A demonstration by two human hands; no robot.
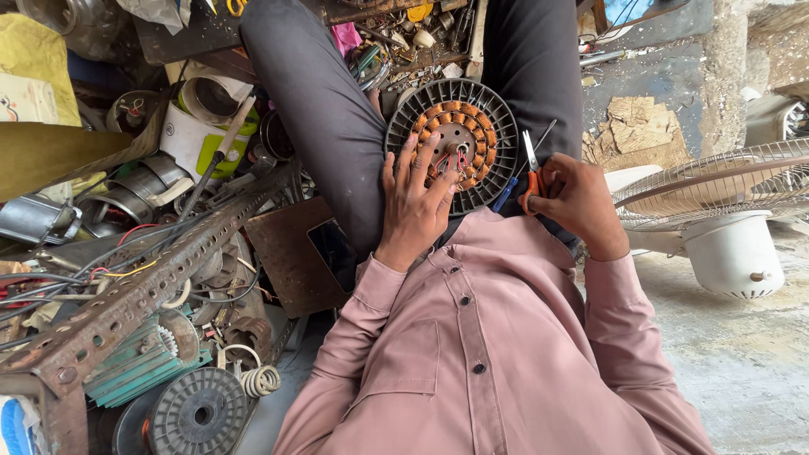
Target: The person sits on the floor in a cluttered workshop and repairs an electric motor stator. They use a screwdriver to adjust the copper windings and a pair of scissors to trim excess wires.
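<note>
Head view. Shows a fan motor stator [497, 108], a grey finned ring around copper coils [477, 128], propped on the lap between dark trouser legs.

Left hand [415, 202] at six o'clock of the stator, laid flat on its face. Fingers open and splayed, tips touching the red lead wires [459, 160] by the hub.

Right hand [580, 202] at four o'clock of the stator, just beside the rim. Fingers closed around orange-handled scissors [531, 164], blades nearly shut, pointing to twelve, apart from the wires.

At nine o'clock, a rusty perforated angle bar [143, 286] amid scrap parts. At three, a white fan with wire guard [716, 181].

Looks like sorting the leads before a trim. Any cut calls for lifting one wire clear of the coils first.
</note>
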